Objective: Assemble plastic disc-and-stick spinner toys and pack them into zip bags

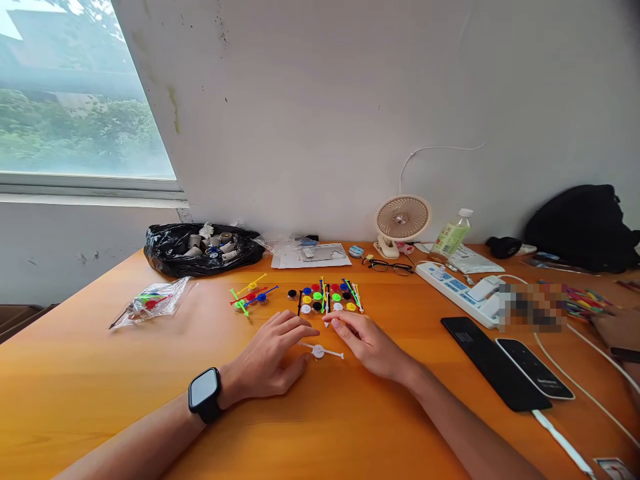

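Note:
A white spinner piece (320,351), a small disc on a thin stick, lies on the orange table (100,373) between my hands. My left hand (273,357), with a black smartwatch (205,395) on the wrist, rests palm down just left of it, fingers spread. My right hand (367,343) rests to its right, fingertips close to the stick's end and near a cluster of coloured discs and sticks (327,298). Neither hand grips anything. A smaller group of assembled coloured pieces (250,298) lies to the left of the cluster.
A clear bag of sticks (150,303) lies at left, a black bag of spools (200,250) behind it. A small fan (401,223), glasses (391,267), a bottle (450,237), a power strip (457,290) and two phones (510,367) are at right. Another person's hand (617,330) is at the far right.

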`<state>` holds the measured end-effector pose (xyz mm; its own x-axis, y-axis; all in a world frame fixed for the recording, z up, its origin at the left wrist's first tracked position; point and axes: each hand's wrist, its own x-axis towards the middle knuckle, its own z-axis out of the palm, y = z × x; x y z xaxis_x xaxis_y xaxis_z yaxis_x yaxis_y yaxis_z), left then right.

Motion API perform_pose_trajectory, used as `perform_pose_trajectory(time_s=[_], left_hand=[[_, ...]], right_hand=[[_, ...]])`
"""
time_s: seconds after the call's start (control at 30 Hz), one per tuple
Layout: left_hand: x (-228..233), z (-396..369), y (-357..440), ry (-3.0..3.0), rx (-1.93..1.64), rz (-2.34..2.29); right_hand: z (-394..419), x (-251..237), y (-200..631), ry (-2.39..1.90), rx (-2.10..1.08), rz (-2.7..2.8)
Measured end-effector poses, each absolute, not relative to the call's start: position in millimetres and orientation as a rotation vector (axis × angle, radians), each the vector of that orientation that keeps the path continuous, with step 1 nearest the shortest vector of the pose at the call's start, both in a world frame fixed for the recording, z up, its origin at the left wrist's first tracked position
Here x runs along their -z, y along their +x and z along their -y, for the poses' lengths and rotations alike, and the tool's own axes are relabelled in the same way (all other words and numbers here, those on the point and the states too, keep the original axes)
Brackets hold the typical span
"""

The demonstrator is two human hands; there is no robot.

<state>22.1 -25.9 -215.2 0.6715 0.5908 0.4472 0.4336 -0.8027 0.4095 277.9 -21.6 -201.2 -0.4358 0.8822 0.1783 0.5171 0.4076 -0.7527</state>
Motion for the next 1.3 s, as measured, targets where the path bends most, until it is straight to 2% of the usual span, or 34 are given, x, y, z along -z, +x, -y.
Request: perform_pose_trajectory(time_s=[0.4, 0.6, 0.83, 1.0, 1.3], left_hand=[[217.1, 24.0, 22.3, 2.633, -0.880, -0.869], [214.2, 24.6, 18.8, 2.615, -0.980, -0.900], [209.0, 26.2, 18.7, 2.624, -0.875, -0.796], [206.8, 26.5, 19.3, 2.622, -0.865, -0.767], [206.3, 25.8, 20.1, 2.613, -0.812, -0.733]], right_hand=[[19.1, 200.7, 279.5, -1.266, -0.866, 1.947], [20.2, 195.8, 280.1, -1.211, -1.302, 1.826], [9.7, 199.5, 286.1, -1.293, -1.049, 1.757], [12.6, 197.3, 286.1, -1.265, -0.907, 1.944], [13.8, 198.7, 285.4, -1.307, -0.814, 2.059]])
